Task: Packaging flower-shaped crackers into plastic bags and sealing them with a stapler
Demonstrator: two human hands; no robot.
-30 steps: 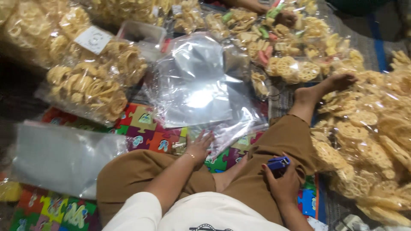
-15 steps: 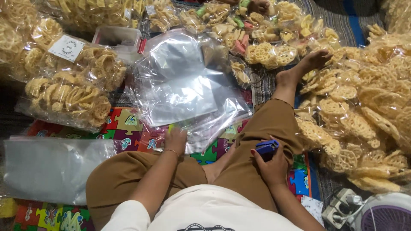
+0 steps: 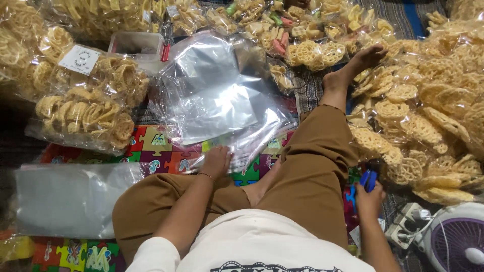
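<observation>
The stack of clear plastic bags (image 3: 222, 100) lies just ahead of my left hand (image 3: 216, 161), whose fingers press flat on its near edge, arm stretched forward. My right hand (image 3: 369, 194), beside my knee, grips a blue object (image 3: 368, 180).

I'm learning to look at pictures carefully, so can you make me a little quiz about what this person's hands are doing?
1. True or false: the left hand rests on the stack of clear plastic bags.
2. What colour is the small thing in the right hand?
3. Where is the small fan? A: by the left knee. B: by the right hand, bottom corner. C: on the crackers.

Key: 1 true. 2 blue. 3 B.
</observation>
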